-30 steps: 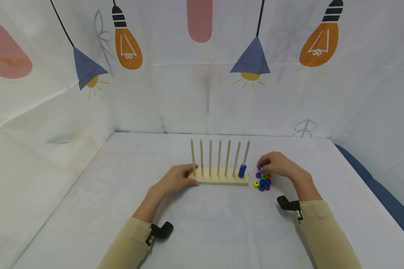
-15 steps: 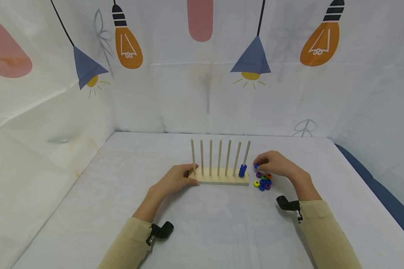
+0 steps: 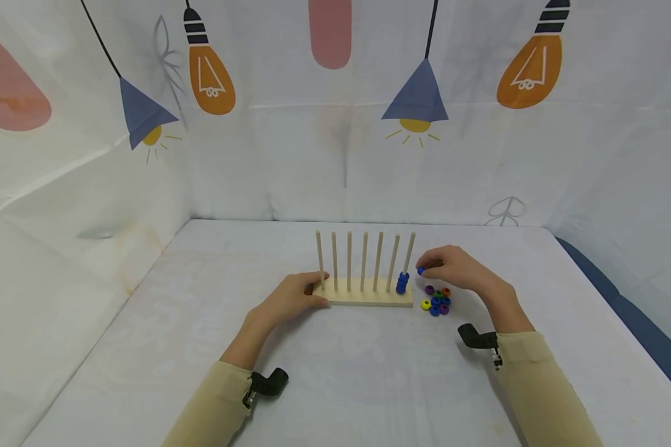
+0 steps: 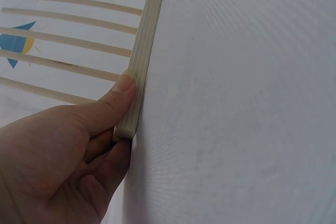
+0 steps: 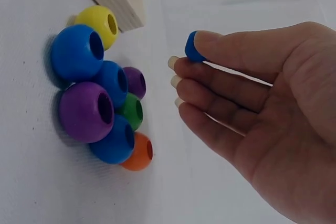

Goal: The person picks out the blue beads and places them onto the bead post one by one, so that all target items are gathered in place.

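Observation:
A wooden peg board (image 3: 369,300) with a row of several upright pegs stands on the table. Several blue beads (image 3: 402,283) are stacked on its rightmost peg. My left hand (image 3: 292,299) grips the board's left end, thumb along the front edge in the left wrist view. Between thumb and fingertips my right hand (image 3: 460,268) pinches a blue bead (image 5: 193,48), raised just right of the stacked peg. Below that hand lies a cluster of loose beads: yellow (image 5: 98,24), purple (image 5: 84,112), green (image 5: 131,112), orange (image 5: 138,152) and blue (image 5: 76,53).
A white cloth covers the table (image 3: 358,372). Behind it hangs a white curtain (image 3: 291,167) printed with lamps and bulbs. Each sleeve carries a black wrist camera mount, one at the left cuff (image 3: 269,382). Something dark blue (image 3: 609,285) shows past the table's right edge.
My right hand has lifted a blue bead from the loose beads and carried it left and up, toward the rightmost peg. The left hand and board have stayed put.

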The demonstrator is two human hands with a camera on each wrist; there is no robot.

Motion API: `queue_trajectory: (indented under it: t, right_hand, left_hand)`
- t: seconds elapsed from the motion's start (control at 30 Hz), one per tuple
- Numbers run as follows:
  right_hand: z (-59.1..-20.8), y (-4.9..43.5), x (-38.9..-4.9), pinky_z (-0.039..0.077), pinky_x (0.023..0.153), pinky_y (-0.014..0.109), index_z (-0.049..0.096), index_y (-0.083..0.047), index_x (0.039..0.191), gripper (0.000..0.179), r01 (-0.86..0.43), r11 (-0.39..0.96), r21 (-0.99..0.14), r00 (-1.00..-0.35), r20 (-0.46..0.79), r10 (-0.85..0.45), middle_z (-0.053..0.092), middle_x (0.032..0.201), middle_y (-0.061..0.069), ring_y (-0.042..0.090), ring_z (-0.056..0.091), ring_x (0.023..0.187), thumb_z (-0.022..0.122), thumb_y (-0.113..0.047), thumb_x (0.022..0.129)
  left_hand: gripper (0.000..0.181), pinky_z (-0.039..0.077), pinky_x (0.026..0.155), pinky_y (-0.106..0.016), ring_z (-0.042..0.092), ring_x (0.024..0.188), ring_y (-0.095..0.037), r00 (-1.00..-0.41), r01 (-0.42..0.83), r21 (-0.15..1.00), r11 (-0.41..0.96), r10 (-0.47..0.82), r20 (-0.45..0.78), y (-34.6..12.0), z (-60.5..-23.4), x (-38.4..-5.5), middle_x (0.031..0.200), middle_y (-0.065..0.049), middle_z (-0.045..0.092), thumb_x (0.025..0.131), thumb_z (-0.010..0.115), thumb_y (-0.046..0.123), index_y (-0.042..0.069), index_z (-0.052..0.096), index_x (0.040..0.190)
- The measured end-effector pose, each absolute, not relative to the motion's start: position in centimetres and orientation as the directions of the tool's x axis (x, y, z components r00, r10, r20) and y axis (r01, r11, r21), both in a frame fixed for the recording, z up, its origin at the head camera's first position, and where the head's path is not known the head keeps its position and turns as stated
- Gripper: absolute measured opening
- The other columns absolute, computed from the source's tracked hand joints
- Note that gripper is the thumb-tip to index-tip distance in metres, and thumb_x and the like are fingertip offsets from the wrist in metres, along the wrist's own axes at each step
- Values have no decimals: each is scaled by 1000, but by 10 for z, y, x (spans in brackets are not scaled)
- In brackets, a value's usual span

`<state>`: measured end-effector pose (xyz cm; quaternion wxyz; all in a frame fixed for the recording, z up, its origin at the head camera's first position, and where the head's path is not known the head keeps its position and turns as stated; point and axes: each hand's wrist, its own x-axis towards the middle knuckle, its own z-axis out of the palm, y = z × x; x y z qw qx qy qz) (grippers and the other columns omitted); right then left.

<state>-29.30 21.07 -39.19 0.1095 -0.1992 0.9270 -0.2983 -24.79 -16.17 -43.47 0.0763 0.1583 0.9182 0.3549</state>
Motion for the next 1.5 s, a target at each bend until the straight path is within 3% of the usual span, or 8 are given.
queue_trajectory:
  t: [0.53,0.8,1.1,1.5]
  right_hand:
    - [-376,204,-287,57,88,46,68,-1,120,31,-342,725,-598,-901,-12,-434,72,111,12,23,66,97,65,-16,93]
    - [-370,202,-284,56,81,38,70,-5,118,28,-368,715,-595,-905,53,-422,71,110,12,23,64,95,65,-17,93]
    - [-363,200,-279,53,94,52,69,-5,120,28,-395,688,-609,-905,131,-404,69,118,13,30,63,109,64,-14,94]
    - [-361,197,-277,53,97,55,70,-6,117,25,-452,644,-617,-885,218,-412,69,116,13,31,65,108,66,-10,93]
  left_hand:
    - [65,34,119,-42,41,145,-20,-936,241,677,695,351,-27,-163,-434,-248,150,0,51,85,77,35,21,54,144]
    - [65,35,119,-43,42,144,-21,-936,243,673,699,350,-25,-164,-434,-248,150,-1,52,85,77,36,20,54,144]
    - [65,36,118,-43,43,143,-21,-937,243,671,700,348,-25,-163,-435,-249,150,-1,52,85,78,35,19,55,144]
    - [65,36,118,-42,43,143,-20,-940,232,672,703,340,-31,-161,-433,-246,149,-1,52,85,78,35,20,55,144]
